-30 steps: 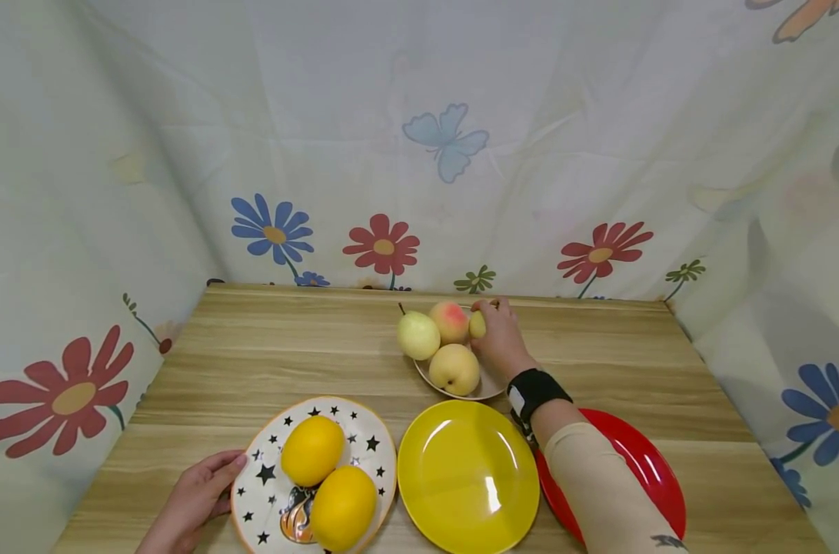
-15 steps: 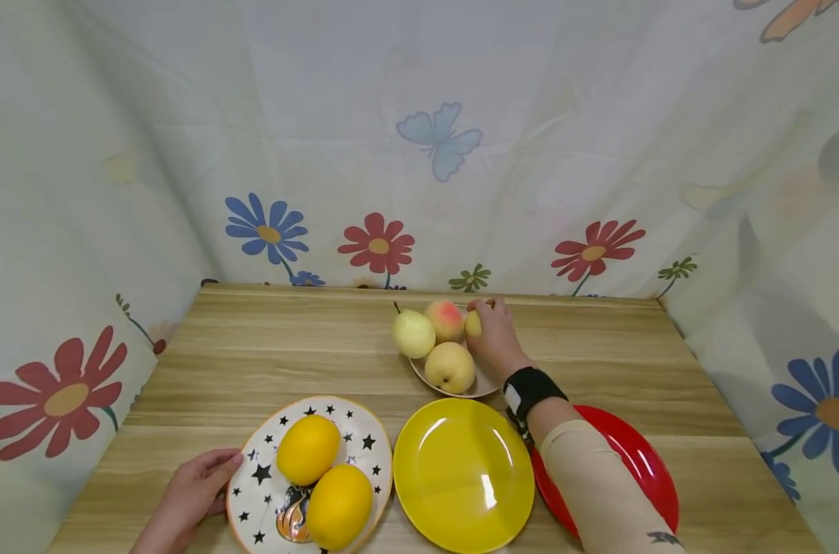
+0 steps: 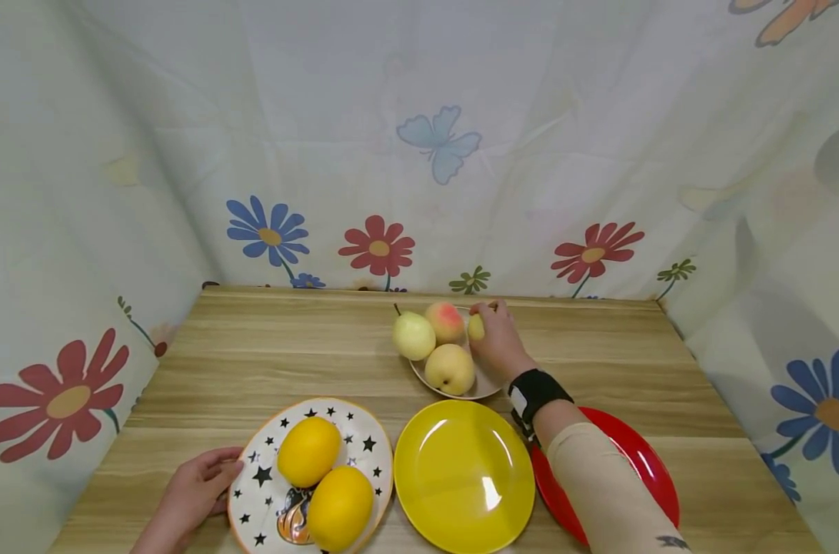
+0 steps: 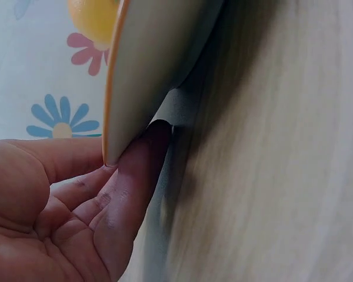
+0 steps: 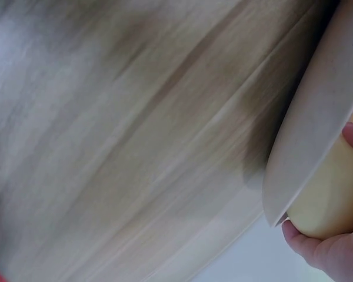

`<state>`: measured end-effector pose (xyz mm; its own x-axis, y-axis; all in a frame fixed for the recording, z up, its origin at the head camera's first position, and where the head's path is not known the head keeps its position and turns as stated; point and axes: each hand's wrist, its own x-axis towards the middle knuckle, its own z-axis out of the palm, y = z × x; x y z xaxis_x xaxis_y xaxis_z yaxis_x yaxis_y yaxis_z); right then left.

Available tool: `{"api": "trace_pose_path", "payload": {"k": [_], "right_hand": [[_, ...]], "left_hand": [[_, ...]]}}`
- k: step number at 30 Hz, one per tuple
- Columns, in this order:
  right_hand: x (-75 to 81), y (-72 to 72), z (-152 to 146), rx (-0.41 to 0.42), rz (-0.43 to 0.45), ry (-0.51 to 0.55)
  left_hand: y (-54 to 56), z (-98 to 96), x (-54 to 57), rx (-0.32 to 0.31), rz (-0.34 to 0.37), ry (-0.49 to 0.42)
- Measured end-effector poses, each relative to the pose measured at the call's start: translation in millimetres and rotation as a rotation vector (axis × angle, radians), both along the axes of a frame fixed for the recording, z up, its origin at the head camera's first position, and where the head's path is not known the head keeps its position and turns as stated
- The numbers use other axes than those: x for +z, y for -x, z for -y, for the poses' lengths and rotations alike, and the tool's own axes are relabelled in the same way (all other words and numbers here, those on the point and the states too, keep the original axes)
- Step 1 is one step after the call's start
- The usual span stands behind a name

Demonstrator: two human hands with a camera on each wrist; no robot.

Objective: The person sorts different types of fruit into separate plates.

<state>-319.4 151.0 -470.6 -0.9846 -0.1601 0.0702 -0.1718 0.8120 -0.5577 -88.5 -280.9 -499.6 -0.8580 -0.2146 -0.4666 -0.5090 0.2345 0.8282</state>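
Fruit [image 3: 476, 327], smooth and yellow-green, sits gripped in your right hand [image 3: 504, 345] at the rim of a shallow pale dish [image 3: 487, 384]. Your left hand [image 3: 194, 486] pinches the glossy, star-printed round plate [image 3: 365, 462].

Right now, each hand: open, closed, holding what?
Left hand: holding the star plate by its rim.
Right hand: holding a yellow fruit.

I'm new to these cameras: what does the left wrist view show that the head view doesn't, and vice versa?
Left wrist view only: the underside of the starry plate.
Head view only: the yellow plate, red plate, fruit dish, and right hand's grip on a greenish-yellow fruit.
Both: the left hand's grip on that starry plate's rim, an orange-yellow fruit, the wooden table and flowered cloth.
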Motion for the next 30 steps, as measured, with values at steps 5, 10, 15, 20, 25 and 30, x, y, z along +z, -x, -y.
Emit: {"api": "trace_pose_path", "payload": {"k": [5,10,15,20,25,30], "right_hand": [[6.9,-4.9,-6,0.018,-0.007,-0.011],[15.1,-10.5,-13,0.029,-0.038,-0.007],[23.8,-21.3,-19,0.03,-0.085,0.019],[32.8,-38.3,-21,0.025,-0.106,0.055],[44.7,-59.7,-21,0.042,-0.146,0.074],[55.5,-83.0,-19,0.116,-0.162,0.064]], "left_hand": [[-0.6,1.0,-3.6,0.002,-0.01,-0.019],[-2.3,1.1,-3.9,-0.008,-0.042,-0.019],[-2.6,0.9,-2.0,-0.029,-0.054,0.035],[-2.2,-0.3,-0.7,-0.033,-0.057,0.065],[-2.5,-2.2,0.3,-0.046,-0.068,0.099],[-3.1,-3.4,0.9,-0.047,-0.073,0.127]]}}
